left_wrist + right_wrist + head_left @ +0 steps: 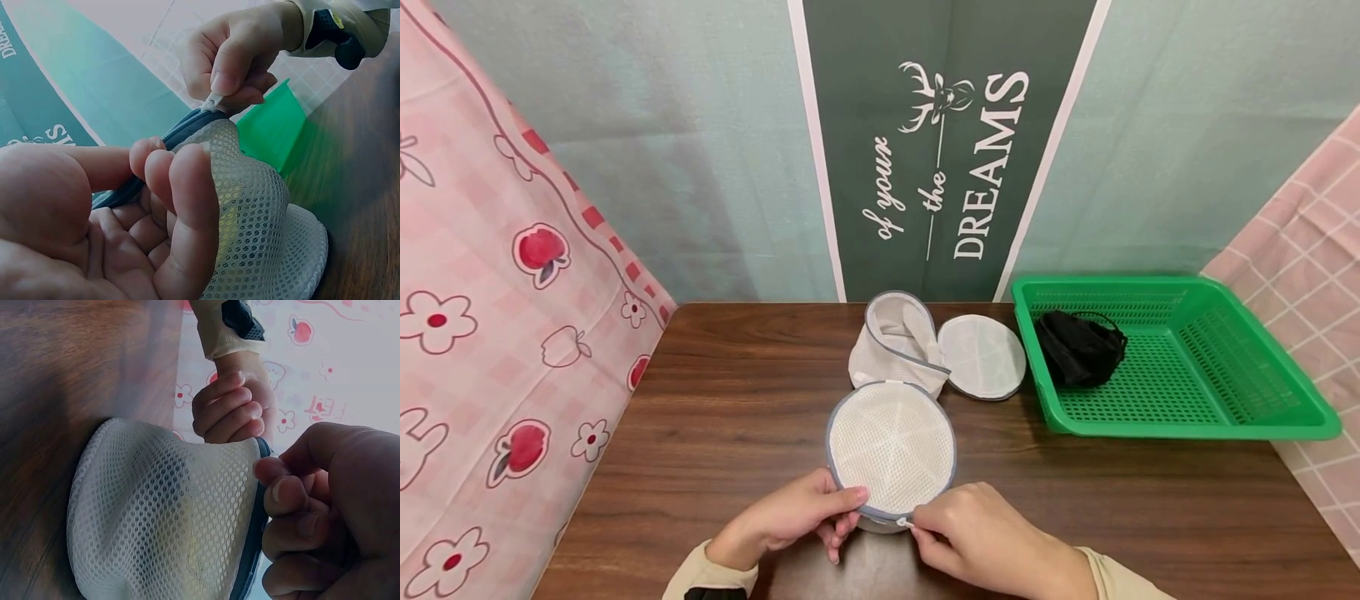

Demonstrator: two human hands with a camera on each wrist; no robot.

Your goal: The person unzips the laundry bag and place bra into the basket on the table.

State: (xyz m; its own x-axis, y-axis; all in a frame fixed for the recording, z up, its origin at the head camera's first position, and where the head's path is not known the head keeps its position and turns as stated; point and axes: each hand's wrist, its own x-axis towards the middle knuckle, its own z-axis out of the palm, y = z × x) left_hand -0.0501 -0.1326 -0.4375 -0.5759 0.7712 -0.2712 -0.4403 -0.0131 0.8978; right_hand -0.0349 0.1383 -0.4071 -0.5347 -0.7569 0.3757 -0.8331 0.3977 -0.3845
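One round mesh bag (891, 450) sits on the table (730, 383), left of the green basket (1195, 432). The left hand (801, 512) pinches its blue-grey rim (830, 442) between fingers; the right hand's (973, 533) fingers pinch its zipper pull (904, 522). Inside the basket lies a black pouch (1078, 350).

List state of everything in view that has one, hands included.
Left hand: gripping the front mesh bag at its edge
Right hand: pinching the zipper pull
Front mesh bag: round top over its mouth; how far zipped, unclear
Zipper pull: at the top's near edge
Rear mesh bag: mouth open
Round white piece: lying beside it
Green basket: upright, open, holding the black pouch
Black pouch: lying in it; open or closed, unclear
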